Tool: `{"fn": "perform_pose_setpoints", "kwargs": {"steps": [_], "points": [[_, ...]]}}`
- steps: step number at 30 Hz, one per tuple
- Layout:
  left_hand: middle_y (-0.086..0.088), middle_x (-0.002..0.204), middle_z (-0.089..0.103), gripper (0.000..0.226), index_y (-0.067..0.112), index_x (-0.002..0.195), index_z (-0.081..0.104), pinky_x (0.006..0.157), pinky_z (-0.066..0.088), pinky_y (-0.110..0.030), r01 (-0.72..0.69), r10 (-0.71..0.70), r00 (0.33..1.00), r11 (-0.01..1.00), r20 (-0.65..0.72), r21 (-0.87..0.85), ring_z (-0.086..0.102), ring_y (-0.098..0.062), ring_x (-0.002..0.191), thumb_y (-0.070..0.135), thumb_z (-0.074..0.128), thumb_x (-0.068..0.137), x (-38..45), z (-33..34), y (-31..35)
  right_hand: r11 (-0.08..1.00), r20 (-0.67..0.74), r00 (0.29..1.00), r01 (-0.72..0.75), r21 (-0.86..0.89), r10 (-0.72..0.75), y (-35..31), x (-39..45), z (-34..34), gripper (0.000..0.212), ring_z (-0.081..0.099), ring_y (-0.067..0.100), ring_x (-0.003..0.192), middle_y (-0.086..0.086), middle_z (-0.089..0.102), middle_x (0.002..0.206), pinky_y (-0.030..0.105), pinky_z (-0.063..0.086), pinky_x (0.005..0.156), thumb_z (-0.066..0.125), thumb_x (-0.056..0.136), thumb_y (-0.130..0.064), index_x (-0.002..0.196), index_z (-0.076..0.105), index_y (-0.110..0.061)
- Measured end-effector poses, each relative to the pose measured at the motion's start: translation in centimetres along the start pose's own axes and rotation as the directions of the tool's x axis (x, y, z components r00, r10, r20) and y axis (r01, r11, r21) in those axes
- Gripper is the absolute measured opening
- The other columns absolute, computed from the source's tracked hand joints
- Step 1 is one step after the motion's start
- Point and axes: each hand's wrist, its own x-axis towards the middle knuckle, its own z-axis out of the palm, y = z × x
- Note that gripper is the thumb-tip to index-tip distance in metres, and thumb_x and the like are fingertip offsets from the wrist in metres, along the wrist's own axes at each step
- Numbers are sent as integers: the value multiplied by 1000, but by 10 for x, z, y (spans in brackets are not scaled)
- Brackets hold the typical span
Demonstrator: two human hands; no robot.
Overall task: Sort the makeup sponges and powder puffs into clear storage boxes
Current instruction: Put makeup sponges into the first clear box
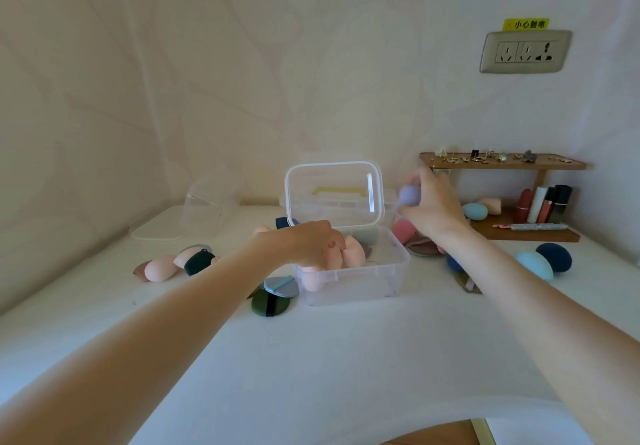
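Note:
A clear storage box (363,276) with its lid (334,193) raised stands in the middle of the white table. Several pink sponges (353,254) lie inside. My left hand (311,242) reaches over the box's left rim, fingers curled on a pink sponge. My right hand (431,200) is raised to the right of the lid and grips a lilac sponge (408,195). Green and blue powder puffs (275,294) lie left of the box. More pink sponges and a dark green puff (180,263) lie further left.
A second clear box (207,202) and flat lid (159,225) stand at the back left. A wooden shelf (530,231) with lipsticks and sponges is at the right. A light blue sponge (535,264), a navy one (554,256) and a pink sponge (403,230) lie near it.

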Motion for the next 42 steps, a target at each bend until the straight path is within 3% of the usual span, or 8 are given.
{"fn": "perform_pose_setpoints", "kwargs": {"steps": [3, 7, 20, 25, 29, 35, 38, 42], "points": [[-2, 124, 48, 51, 26, 135, 41, 84, 44, -32, -9, 7, 999, 999, -53, -39, 54, -25, 111, 11, 51, 88, -10, -1, 2, 959, 349, 933, -12, 285, -92, -29, -11, 0, 53, 52, 16, 79, 4, 46, 117, 26, 46, 65, 70, 79, -2, 125, 45, -12], [-1, 126, 52, 56, 22, 139, 35, 87, 40, -27, -23, 0, 983, 992, -185, -122, 52, -22, 115, 25, 57, 88, -23, 4, -5, 996, 621, 779, 45, 79, -84, -33, -25, 35, 50, 53, 13, 77, -1, 49, 110, 21, 46, 57, 67, 80, -3, 125, 48, -15], [-7, 127, 50, 57, 20, 138, 36, 100, 39, -32, -61, 32, 961, 994, -275, -95, 48, -25, 118, 27, 60, 87, -19, 13, -11, 993, 645, 756, 118, 29, -109, -27, -15, 59, 34, 54, 17, 84, 1, 57, 98, 31, 49, 77, 62, 79, -3, 111, 63, -14], [8, 122, 51, 60, 21, 137, 36, 88, 39, -20, -108, 24, 976, 918, -217, -383, 50, -10, 105, 31, 63, 85, -20, 9, -7, 988, 602, 791, 149, -24, -105, -29, -13, 65, 20, 52, 13, 78, -8, 55, 86, 22, 44, 72, 64, 83, -25, 100, 55, -18], [2, 100, 54, 19, 19, 102, 56, 78, 42, -27, -76, 40, 987, 971, -158, -227, 52, -22, 94, 31, 56, 88, -11, 8, -5, 986, 682, 726, -30, 162, -90, -27, -7, 50, 15, 63, 19, 78, 5, 63, 90, 25, 54, 72, 58, 86, 1, 88, 55, -14], [-6, 117, 51, 32, 15, 116, 57, 91, 46, -36, -89, 79, 989, 993, -128, -76, 55, -24, 98, 30, 56, 88, -13, 6, -12, 958, 166, 982, -134, 254, 94, -4, 30, 13, 31, 63, 26, 74, 17, 67, 94, 25, 48, 60, 35, 88, 9, 85, 63, -3], [-6, 117, 53, 33, 12, 119, 56, 79, 38, -22, -110, 99, 984, 991, -150, -72, 46, -5, 80, 29, 55, 90, -15, 4, -17, 992, 368, 924, -71, -106, 105, 11, 28, 28, 40, 58, 24, 102, 4, 62, 110, 22, 45, 77, 38, 87, 7, 106, 68, -11], [-6, 117, 55, 33, 10, 120, 56, 65, 33, -5, -122, 105, 981, 988, -165, -96, 36, -3, 79, 27, 55, 91, -16, 3, -25, 995, 559, 828, 17, -94, 39, 21, 31, 51, 27, 58, 22, 107, -3, 65, 115, 35, 48, 95, 50, 89, -20, 106, 71, -21]]}}
